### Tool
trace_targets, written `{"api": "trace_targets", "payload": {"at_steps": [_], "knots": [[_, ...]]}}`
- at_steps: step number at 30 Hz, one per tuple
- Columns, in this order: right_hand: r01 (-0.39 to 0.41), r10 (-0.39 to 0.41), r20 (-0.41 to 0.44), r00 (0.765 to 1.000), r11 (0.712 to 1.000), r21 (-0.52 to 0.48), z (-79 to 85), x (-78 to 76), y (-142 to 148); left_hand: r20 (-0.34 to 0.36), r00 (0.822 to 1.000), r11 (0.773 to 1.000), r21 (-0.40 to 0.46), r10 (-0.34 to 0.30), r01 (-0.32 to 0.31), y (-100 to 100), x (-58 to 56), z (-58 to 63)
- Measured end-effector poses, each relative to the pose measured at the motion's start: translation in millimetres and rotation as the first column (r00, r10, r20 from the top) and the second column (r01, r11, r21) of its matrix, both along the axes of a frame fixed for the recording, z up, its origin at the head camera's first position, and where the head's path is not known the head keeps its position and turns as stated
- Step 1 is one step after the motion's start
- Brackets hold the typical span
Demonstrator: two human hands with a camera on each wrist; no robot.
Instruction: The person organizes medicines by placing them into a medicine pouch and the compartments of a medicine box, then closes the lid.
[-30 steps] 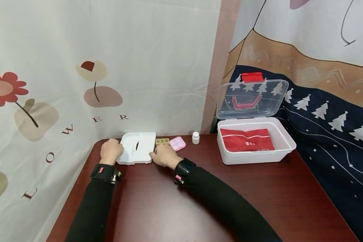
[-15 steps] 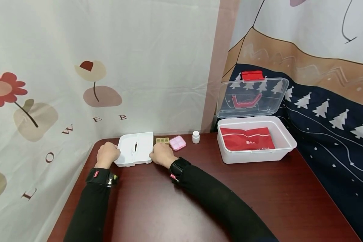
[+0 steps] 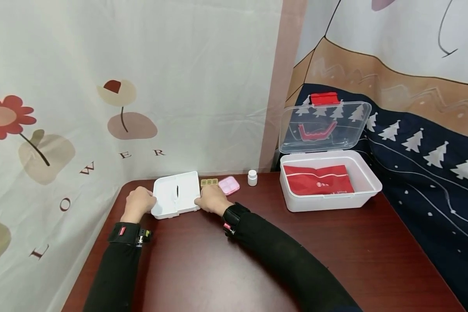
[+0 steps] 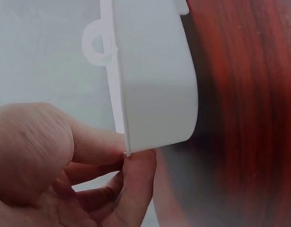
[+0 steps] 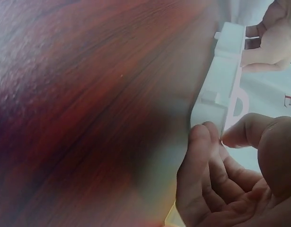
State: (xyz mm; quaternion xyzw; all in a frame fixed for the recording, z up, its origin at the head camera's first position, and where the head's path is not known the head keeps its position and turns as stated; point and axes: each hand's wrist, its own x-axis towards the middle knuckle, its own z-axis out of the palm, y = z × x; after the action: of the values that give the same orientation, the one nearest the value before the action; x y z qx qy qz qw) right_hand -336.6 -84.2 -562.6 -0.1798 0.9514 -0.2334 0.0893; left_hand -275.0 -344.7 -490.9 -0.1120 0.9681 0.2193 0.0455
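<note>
A shallow white plastic case [image 3: 177, 195] with a dark slit in its upper face is at the back left of the table, turned slightly askew. My left hand [image 3: 138, 201] grips its left edge; in the left wrist view, thumb and index finger [image 4: 140, 172] pinch the case's corner. On the opposite edge, my right hand [image 3: 212, 199] pinches the case between thumb and fingers, as the right wrist view also shows. A small white ring [image 4: 93, 42] juts from the case's upper side. Whether the case touches the table is unclear.
Behind my right hand lie a small yellow compartment box [image 3: 209, 182] and a pink one [image 3: 229, 185]. A white bottle [image 3: 252, 178] stands to their right. An uncovered white bin [image 3: 329, 203] holds a red packet [image 3: 319, 180]; its clear lid [image 3: 325, 126] is raised.
The case has turned slightly and its left end has come a little nearer to me. My left hand has shifted slightly left and nearer with it; both hands keep hold.
</note>
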Motion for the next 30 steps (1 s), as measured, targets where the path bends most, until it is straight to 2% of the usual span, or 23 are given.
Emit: {"api": "trace_targets", "payload": {"at_steps": [3,4,10,11,17,20,24,30], "knots": [[-0.003,0.001,-0.048,0.999,0.999,-0.032,-1.0,-0.9,-0.4,-0.014,1.000,1.000,0.002,0.008,-0.008,0.1,2.2,-1.6],[-0.002,0.001,-0.047,0.999,0.999,-0.039,3.9,2.2,0.6,-0.012,1.000,1.000,0.001,0.014,-0.014,-0.3,3.1,-1.8],[-0.007,0.012,0.063,0.998,0.996,-0.086,55.2,38.2,10.8,-0.002,1.000,1.000,0.015,0.018,-0.018,-5.2,8.8,-0.1],[-0.012,0.020,0.079,0.997,0.995,-0.098,59.3,42.4,11.8,-0.002,1.000,1.000,0.020,0.016,-0.016,-6.4,10.1,0.0],[-0.044,0.076,0.161,0.984,0.979,-0.199,62.5,54.1,19.5,0.034,0.999,0.993,0.116,0.028,-0.032,-14.4,19.3,-0.8],[-0.045,0.097,0.190,0.977,0.964,-0.261,62.8,61.0,29.2,0.030,1.000,0.986,0.165,0.007,-0.012,-12.2,24.1,-0.4],[-0.026,0.105,0.233,0.967,0.948,-0.319,67.9,75.8,50.5,0.002,0.999,0.979,0.200,-0.036,0.034,1.6,32.6,3.3],[0.002,0.103,0.266,0.959,0.930,-0.367,73.8,94.5,92.4,-0.018,0.994,0.966,0.231,-0.112,0.113,36.6,45.5,14.8]]}}
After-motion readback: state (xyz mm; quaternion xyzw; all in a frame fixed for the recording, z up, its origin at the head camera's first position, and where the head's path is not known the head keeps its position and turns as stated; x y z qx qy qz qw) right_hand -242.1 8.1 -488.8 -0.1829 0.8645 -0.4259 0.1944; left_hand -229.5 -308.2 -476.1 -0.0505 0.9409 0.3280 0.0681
